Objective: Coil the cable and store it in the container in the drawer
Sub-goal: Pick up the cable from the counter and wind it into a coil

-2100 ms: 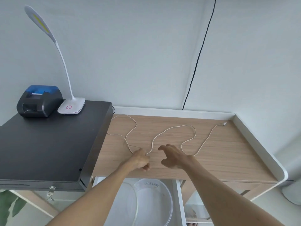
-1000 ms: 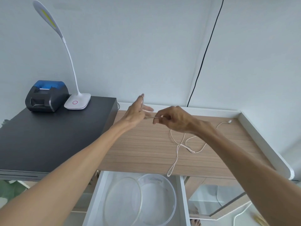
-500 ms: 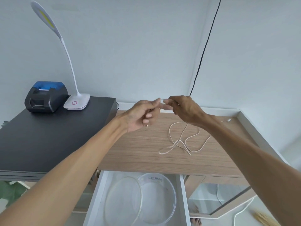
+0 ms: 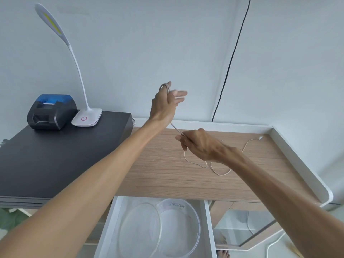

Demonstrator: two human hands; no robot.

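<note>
A thin white cable [image 4: 219, 171] lies in loose loops on the wooden desk [image 4: 163, 175], its plug end [image 4: 260, 138] near the back right corner. My left hand [image 4: 164, 103] is raised above the desk with fingers spread and the cable looped over the thumb. From there the cable runs taut down to my right hand [image 4: 200, 145], which pinches it just above the desk. Below the desk's front edge, the white drawer [image 4: 111, 220] stands pulled out. In it sit a clear round container [image 4: 183, 226] and its clear lid [image 4: 139, 229].
A black box top [image 4: 46, 157] at the left carries a small black and blue printer [image 4: 51, 111] and a white desk lamp [image 4: 87, 118]. The desk has a raised white rim [image 4: 301, 164] at the back and right. A black wire [image 4: 230, 60] runs down the wall.
My left hand rose and opened with the cable wrapped over its thumb. My right hand dropped toward the desk, drawing the cable taut. The loose loops on the desk shifted.
</note>
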